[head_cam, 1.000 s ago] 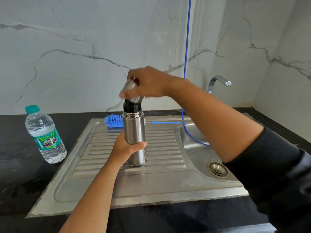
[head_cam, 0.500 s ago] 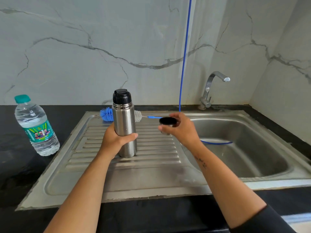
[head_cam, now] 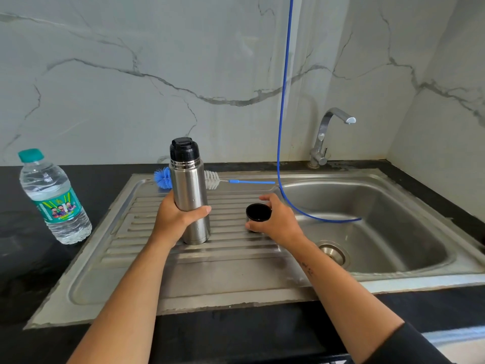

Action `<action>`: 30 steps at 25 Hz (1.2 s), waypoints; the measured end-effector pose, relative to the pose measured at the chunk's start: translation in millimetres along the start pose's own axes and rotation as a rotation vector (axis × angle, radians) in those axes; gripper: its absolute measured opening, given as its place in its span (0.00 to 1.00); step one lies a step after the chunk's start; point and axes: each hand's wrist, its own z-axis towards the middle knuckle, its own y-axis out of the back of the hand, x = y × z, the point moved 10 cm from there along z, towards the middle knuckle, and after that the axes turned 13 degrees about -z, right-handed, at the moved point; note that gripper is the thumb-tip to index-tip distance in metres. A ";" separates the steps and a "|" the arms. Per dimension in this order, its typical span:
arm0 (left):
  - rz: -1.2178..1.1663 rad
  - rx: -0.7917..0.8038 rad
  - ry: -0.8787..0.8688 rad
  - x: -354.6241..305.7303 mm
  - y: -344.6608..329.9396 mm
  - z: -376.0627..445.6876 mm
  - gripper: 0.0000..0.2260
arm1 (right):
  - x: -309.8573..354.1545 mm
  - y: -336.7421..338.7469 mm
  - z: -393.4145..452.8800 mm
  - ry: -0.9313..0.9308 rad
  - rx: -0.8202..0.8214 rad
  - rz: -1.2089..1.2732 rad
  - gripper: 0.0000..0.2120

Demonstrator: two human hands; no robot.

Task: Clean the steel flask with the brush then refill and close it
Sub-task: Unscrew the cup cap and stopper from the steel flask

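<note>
L hand (head_cam: 175,219) grips flask (head_cam: 189,195); R hand (head_cam: 278,219) holds cup (head_cam: 258,213).

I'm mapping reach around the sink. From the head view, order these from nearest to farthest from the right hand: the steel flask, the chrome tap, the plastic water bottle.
Measured from the right hand, which holds the steel cup lid on the drainboard:
1. Tall steel flask with black stopper, just to its left, gripped by the left hand.
2. Curved chrome tap, behind and to its right.
3. Clear plastic water bottle with teal cap, far left on the black counter.
</note>
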 end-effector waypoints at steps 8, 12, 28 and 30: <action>0.019 -0.011 -0.003 -1.3 1.0 -1.2 0.25 | 154.8 90.9 -17.6 0.360 -0.327 -0.072 0.26; 0.037 -0.081 -0.002 -2.4 13.8 -5.7 0.25 | 267.1 72.4 -7.7 0.534 -0.163 -0.481 0.28; 0.050 -0.270 -0.031 -15.2 73.3 -26.9 0.28 | 357.3 -21.6 -8.3 0.781 -0.196 -1.077 0.28; 0.030 -0.266 -0.013 -10.2 74.9 -25.1 0.28 | 358.4 -21.9 -8.4 0.844 -0.268 -1.056 0.27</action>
